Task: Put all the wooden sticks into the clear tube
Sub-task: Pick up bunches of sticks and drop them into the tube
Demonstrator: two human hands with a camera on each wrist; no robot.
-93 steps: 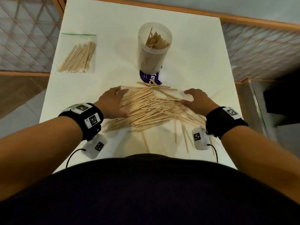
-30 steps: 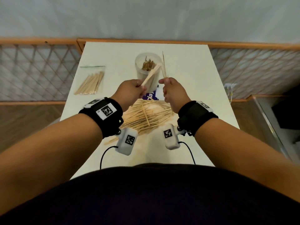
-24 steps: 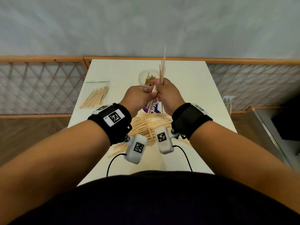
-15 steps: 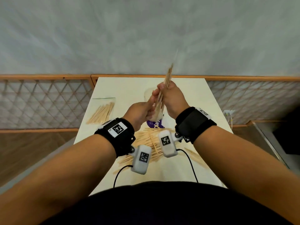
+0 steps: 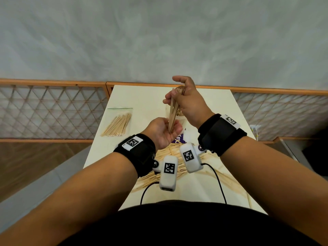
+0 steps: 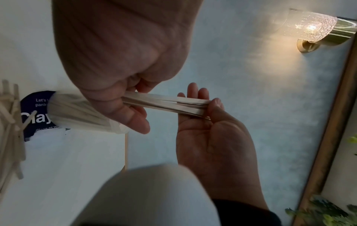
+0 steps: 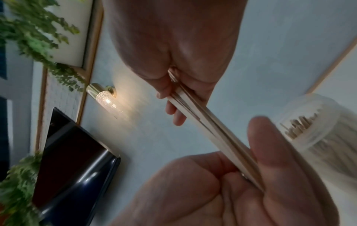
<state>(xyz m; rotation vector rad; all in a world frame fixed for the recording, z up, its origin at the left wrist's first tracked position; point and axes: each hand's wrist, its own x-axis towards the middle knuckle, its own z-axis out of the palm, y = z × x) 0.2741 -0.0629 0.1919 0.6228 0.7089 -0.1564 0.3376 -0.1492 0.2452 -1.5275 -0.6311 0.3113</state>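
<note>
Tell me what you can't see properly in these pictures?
- Clear plastic tube: head view, both hands cover it; how full is unclear.
- Loose pale wooden sticks on the table: head view, wrists and white camera pods cover part of the pile.
- Purple label: left wrist view, tube cuts off its words.

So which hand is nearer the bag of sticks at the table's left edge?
Left. The left hand grips the bundle's lower end, closer to the bag of sticks; the right hand holds its top, farther right.

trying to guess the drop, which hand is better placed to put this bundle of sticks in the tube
Right. The right hand grips the bundle's upper end, above the clear tube; the left hand only holds the lower end.
</note>
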